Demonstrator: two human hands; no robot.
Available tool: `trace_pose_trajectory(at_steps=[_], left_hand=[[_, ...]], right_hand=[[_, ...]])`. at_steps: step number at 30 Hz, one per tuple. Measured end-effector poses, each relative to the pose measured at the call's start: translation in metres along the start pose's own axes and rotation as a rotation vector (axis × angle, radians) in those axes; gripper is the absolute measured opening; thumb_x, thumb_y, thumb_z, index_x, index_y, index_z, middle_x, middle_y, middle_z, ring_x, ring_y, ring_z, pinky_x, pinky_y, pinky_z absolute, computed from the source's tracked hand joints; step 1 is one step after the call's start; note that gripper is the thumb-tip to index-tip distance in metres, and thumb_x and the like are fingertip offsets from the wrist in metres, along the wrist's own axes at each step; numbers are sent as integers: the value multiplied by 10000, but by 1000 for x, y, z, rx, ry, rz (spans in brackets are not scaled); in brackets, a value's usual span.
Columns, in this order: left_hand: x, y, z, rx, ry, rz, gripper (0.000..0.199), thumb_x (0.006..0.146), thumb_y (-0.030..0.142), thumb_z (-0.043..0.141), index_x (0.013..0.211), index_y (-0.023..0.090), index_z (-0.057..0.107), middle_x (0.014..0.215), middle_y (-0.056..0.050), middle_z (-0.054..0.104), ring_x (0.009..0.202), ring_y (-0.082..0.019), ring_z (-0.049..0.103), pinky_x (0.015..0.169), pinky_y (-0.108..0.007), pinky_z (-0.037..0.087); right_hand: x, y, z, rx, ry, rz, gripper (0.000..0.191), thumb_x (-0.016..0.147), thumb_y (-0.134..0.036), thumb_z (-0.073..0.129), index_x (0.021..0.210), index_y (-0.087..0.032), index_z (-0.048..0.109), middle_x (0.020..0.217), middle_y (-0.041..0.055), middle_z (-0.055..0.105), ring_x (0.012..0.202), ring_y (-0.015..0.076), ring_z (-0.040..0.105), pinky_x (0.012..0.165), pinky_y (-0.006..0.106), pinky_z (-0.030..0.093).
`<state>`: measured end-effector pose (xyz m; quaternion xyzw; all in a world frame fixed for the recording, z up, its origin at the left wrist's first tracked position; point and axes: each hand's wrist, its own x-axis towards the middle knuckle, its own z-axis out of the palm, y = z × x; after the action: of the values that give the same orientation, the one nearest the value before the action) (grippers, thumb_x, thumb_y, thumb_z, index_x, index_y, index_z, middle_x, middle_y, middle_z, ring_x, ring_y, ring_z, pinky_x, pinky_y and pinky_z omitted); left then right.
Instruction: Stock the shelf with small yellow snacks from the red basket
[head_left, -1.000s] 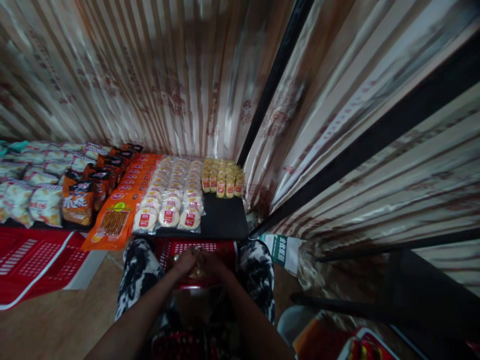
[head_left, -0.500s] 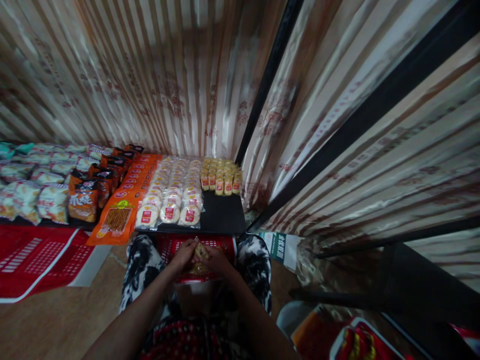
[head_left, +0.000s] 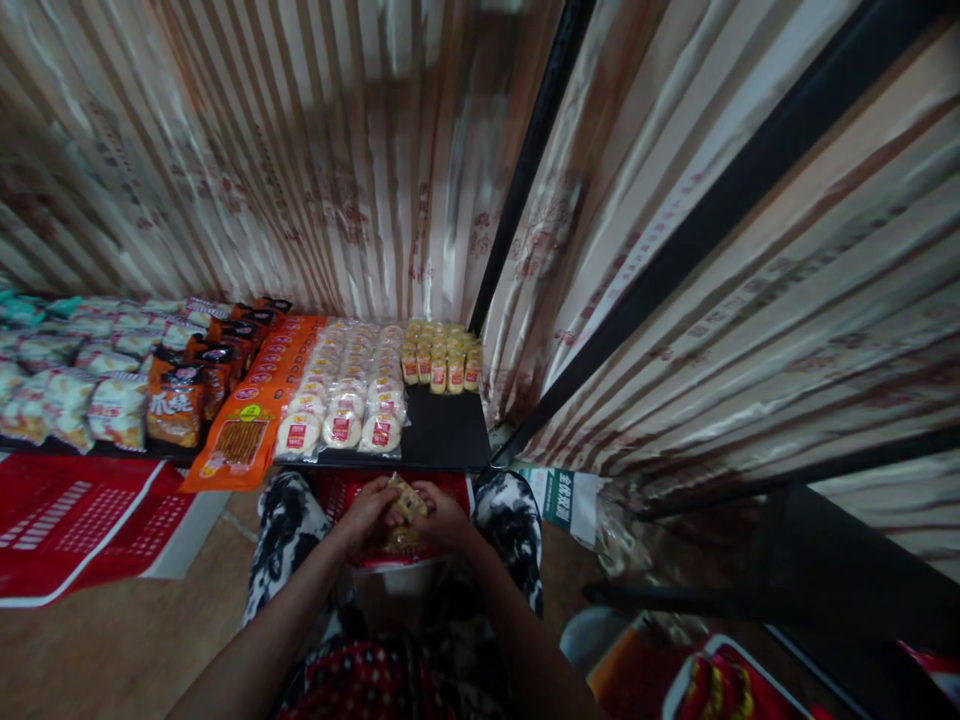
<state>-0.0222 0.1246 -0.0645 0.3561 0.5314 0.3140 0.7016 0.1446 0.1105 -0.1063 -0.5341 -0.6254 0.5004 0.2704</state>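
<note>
Between my knees, my left hand point(head_left: 369, 512) and my right hand point(head_left: 444, 515) are both closed on a small yellowish wrapped snack point(head_left: 408, 499), one at each end of it. Directly below them is a red basket point(head_left: 367, 562), with more yellowish packets point(head_left: 402, 540) inside, partly hidden by my hands. Similar small yellow packets with red labels point(head_left: 448, 368) stand in rows on the black shelf point(head_left: 448, 430) in front of me. Left of those lie rows of round white crackers in clear wrappers point(head_left: 343, 428).
Orange snack-stick packs point(head_left: 238, 440), orange-and-black bags point(head_left: 176, 402) and white bags point(head_left: 118, 408) line the shelf leftward. A red basket point(head_left: 82, 520) is at lower left. Black metal bars point(head_left: 517, 180) cross the striped curtain point(head_left: 337, 150). Red packets point(head_left: 716, 685) lie at lower right.
The wrapped snack has turned between my fingers and shows more of its side. My hands stay above the basket. The view has shifted slightly.
</note>
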Motion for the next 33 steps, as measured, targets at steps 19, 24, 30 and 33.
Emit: trace_pose_trajectory(at_steps=[19,24,30,33], left_hand=[[-18,14,8,-67,107,44,229,581,269,598,785,172,555,703,16,612,600,-114,584,567,-214,442],[-23,19,9,-110,68,84,277,545,299,636,778,166,570,652,26,597,581,-116,558,569,-223,429],[-24,27,12,-191,74,139,350,583,313,671,893,177,581,751,20,632,585,-103,565,517,-193,406],[-25,31,13,-212,59,173,333,603,317,674,886,159,596,768,1,644,619,-114,588,532,-192,417]], right_hand=[[0,-27,-29,304,95,-31,577,676,-256,639,1229,-206,483,1214,96,546,964,165,597,842,322,481],[3,-41,-31,362,160,-60,421,684,-357,652,1074,-206,605,1160,72,576,932,166,610,810,299,494],[8,-50,-34,523,133,33,499,655,-458,688,1059,-187,578,860,28,668,744,151,637,688,280,499],[11,-52,-36,526,179,43,505,645,-511,681,1009,-174,586,740,0,648,627,121,601,603,245,470]])
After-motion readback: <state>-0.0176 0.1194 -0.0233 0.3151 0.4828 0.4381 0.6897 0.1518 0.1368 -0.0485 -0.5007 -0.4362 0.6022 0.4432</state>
